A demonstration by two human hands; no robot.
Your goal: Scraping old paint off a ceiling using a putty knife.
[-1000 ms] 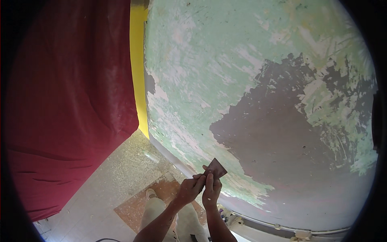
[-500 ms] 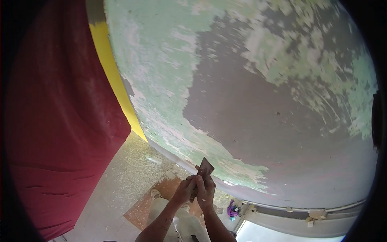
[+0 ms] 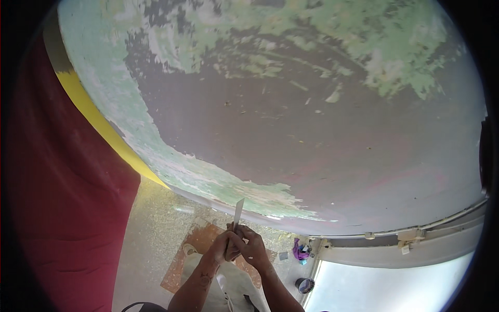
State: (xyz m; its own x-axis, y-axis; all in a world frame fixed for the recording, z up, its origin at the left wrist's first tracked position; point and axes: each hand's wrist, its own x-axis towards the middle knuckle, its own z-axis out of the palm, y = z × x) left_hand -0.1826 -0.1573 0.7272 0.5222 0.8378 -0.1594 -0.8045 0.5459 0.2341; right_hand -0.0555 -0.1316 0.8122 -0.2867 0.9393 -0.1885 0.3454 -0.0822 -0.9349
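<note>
Both of my hands are together low in the middle of the view, around a flat-bladed scraper [image 3: 238,212]. Its thin blade points up, seen nearly edge-on, and most of the handle is hidden by my fingers. My left hand [image 3: 222,246] is closed on the handle. Against it, my right hand [image 3: 252,246] has its fingers bent round the same tool. Beyond the blade tip stands a wall [image 3: 249,135], grey where bare, with patches of flaking pale green paint [image 3: 179,169] along its lower left and top. I cannot tell whether the blade touches the wall.
A dark red cloth [image 3: 78,208] hangs at the left beside a yellow strip [image 3: 99,119]. Paint flakes litter the floor [image 3: 140,234] and a brown board [image 3: 176,268] under my feet. To the right are a purple bundle [image 3: 298,250], a dark bucket [image 3: 305,285] and a wall pipe [image 3: 343,237].
The view has swung right, so the wall and red cloth sit further left and the bucket shows. The scraper's blade has turned from its broad face to nearly edge-on.
</note>
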